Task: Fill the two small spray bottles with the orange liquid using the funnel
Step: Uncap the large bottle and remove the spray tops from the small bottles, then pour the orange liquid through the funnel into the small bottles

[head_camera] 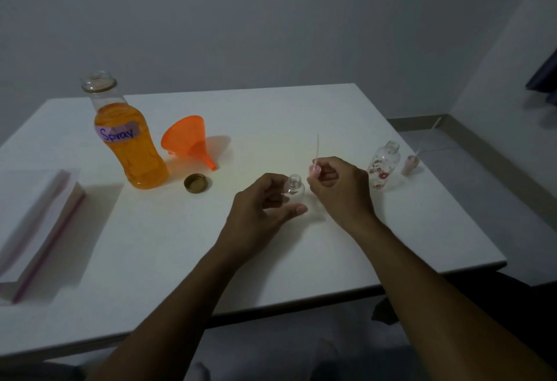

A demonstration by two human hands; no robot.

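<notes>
My left hand (pixel 265 203) grips a small clear spray bottle (pixel 294 189) standing open-necked on the white table (pixel 301 115). Just right of it, my right hand (pixel 337 184) holds that bottle's spray head, whose thin dip tube (pixel 316 151) points upward. A second small bottle (pixel 383 163) with a flower print stands open at the right, its pink spray head (pixel 410 164) lying beside it. The big bottle of orange liquid (pixel 129 139), labelled "Spray", stands uncapped at the left. The orange funnel (pixel 188 141) lies on its side next to it.
A gold cap (pixel 196 183) lies upside down in front of the funnel. A white box with a pink edge (pixel 36 224) sits at the table's left edge. The table's right edge drops to the floor by the wall.
</notes>
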